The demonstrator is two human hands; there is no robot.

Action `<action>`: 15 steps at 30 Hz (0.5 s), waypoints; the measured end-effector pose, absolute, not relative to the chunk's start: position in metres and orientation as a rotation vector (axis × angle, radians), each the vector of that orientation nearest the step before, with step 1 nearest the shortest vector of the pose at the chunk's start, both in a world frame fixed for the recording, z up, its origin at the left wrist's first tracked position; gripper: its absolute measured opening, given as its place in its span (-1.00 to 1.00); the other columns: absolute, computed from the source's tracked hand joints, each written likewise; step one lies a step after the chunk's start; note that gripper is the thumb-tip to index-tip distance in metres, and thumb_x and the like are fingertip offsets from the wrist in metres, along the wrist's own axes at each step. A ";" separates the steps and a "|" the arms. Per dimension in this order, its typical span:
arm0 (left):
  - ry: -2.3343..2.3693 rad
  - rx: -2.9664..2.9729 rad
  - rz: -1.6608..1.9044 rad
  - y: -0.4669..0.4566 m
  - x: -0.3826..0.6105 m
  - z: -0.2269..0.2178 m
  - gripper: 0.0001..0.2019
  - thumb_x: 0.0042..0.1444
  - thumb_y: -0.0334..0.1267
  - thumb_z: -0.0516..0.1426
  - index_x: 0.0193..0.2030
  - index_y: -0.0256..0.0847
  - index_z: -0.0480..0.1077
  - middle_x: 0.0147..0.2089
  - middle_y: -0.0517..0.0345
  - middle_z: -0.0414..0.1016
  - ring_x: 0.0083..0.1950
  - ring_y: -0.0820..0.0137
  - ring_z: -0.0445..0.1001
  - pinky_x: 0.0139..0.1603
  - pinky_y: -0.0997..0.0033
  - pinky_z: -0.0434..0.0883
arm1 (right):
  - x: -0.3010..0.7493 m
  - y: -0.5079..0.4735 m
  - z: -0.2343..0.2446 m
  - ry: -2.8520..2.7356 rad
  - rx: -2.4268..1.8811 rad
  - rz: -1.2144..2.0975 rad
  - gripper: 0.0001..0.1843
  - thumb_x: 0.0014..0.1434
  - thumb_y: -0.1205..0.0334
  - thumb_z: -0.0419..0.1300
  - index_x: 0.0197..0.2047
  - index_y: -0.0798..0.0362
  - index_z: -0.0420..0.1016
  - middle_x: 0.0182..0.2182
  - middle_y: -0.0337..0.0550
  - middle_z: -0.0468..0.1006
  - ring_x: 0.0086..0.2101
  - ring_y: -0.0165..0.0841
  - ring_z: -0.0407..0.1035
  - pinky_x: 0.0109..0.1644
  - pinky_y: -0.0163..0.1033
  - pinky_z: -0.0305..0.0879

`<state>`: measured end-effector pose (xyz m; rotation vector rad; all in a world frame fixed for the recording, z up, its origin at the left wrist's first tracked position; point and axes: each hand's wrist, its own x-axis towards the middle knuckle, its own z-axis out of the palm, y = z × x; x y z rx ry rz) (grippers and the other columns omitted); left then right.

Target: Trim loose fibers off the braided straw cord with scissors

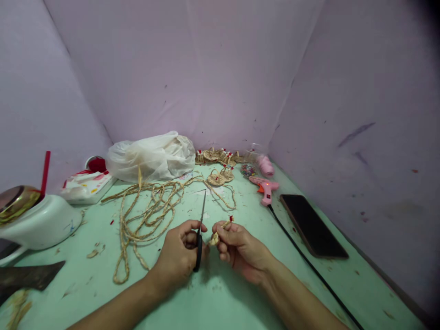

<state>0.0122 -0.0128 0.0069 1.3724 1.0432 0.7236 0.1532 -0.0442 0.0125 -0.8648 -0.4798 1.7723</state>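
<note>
My left hand (182, 250) is closed around a pair of black-handled scissors (199, 250), whose blades point up and away from me. Just to its right, my right hand (237, 245) pinches a small piece of braided straw (215, 239) between thumb and fingers. A bit of red shows at the piece's upper end, and the fingers hide part of it. Both hands are close together above the green table (213, 298). Beyond the left hand lies a long, loosely looped braided straw cord (147, 215).
Finished-looking woven straw pieces (216, 178) lie beyond the hands. A pink glue gun (265, 188) with a black cord and a phone (311, 224) are at the right. At left stand a white pot (51, 224), a dark blade (34, 277) and a plastic bag (151, 158).
</note>
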 end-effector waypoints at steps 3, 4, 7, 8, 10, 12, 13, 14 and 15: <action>0.997 1.322 0.687 -0.014 0.013 0.001 -0.66 -0.29 -0.31 0.22 -0.32 -0.25 0.23 -0.65 0.33 0.27 -0.63 0.56 0.18 -0.61 0.59 0.14 | 0.153 -0.043 0.010 -0.498 -0.873 1.730 -0.78 -0.20 0.27 0.34 -0.47 0.22 0.45 -0.68 -0.26 0.44 -0.73 -0.61 0.21 -0.67 -0.53 0.27; 0.983 1.313 0.679 -0.014 0.013 -0.001 -0.66 -0.29 -0.31 0.22 -0.33 -0.25 0.23 -0.65 0.34 0.27 -0.63 0.57 0.17 -0.62 0.60 0.13 | 0.154 -0.042 0.010 -0.506 -0.888 1.685 -0.78 -0.20 0.28 0.34 -0.46 0.22 0.46 -0.65 -0.22 0.47 -0.72 -0.61 0.23 -0.66 -0.52 0.28; 0.982 1.310 0.669 -0.013 0.014 -0.005 -0.67 -0.30 -0.32 0.22 -0.34 -0.25 0.24 -0.66 0.36 0.24 -0.65 0.60 0.11 -0.66 0.62 0.07 | 0.159 -0.040 0.011 -0.464 -0.938 1.573 -0.79 -0.20 0.32 0.34 -0.44 0.22 0.47 -0.62 -0.23 0.48 -0.70 -0.60 0.27 -0.64 -0.53 0.30; 0.991 1.311 0.672 -0.013 0.014 -0.006 -0.68 -0.30 -0.32 0.21 -0.33 -0.25 0.25 -0.66 0.37 0.23 -0.66 0.61 0.10 -0.67 0.62 0.06 | 0.160 -0.040 0.011 -0.427 -0.950 1.564 -0.79 -0.20 0.33 0.34 -0.44 0.22 0.47 -0.64 -0.25 0.46 -0.70 -0.60 0.27 -0.64 -0.54 0.29; 1.009 1.312 0.679 -0.012 0.015 -0.006 -0.69 -0.29 -0.33 0.20 -0.33 -0.26 0.25 -0.68 0.38 0.21 -0.67 0.61 0.08 -0.67 0.62 0.05 | 0.161 -0.039 0.011 -0.348 -0.972 1.585 -0.82 -0.20 0.33 0.35 -0.48 0.20 0.45 -0.67 -0.28 0.44 -0.71 -0.60 0.26 -0.66 -0.54 0.28; 1.003 1.309 0.683 -0.012 0.015 -0.007 -0.69 -0.29 -0.34 0.20 -0.33 -0.25 0.25 -0.68 0.38 0.21 -0.67 0.61 0.09 -0.67 0.62 0.06 | 0.160 -0.039 0.010 -0.275 -0.981 1.627 -0.83 -0.19 0.33 0.34 -0.53 0.19 0.43 -0.69 -0.29 0.44 -0.72 -0.59 0.27 -0.66 -0.54 0.28; 0.997 1.307 0.682 -0.011 0.015 -0.007 -0.70 -0.29 -0.35 0.19 -0.33 -0.25 0.25 -0.68 0.38 0.20 -0.67 0.60 0.09 -0.68 0.62 0.06 | 0.160 -0.039 0.010 -0.246 -0.980 1.646 -0.83 -0.19 0.33 0.34 -0.55 0.18 0.41 -0.69 -0.30 0.44 -0.72 -0.59 0.28 -0.66 -0.54 0.29; 0.992 1.305 0.681 -0.011 0.015 -0.008 -0.71 -0.28 -0.35 0.18 -0.33 -0.25 0.24 -0.68 0.38 0.20 -0.67 0.60 0.10 -0.68 0.62 0.06 | 0.159 -0.039 0.009 -0.245 -0.966 1.672 -0.83 -0.17 0.32 0.33 -0.56 0.17 0.40 -0.69 -0.30 0.44 -0.72 -0.60 0.29 -0.65 -0.54 0.29; 0.990 1.301 0.681 -0.011 0.015 -0.008 -0.71 -0.28 -0.36 0.18 -0.33 -0.25 0.24 -0.69 0.39 0.20 -0.68 0.60 0.09 -0.68 0.62 0.06 | 0.159 -0.038 0.008 -0.253 -0.949 1.696 -0.83 -0.16 0.31 0.32 -0.57 0.17 0.40 -0.69 -0.31 0.45 -0.72 -0.60 0.29 -0.64 -0.54 0.29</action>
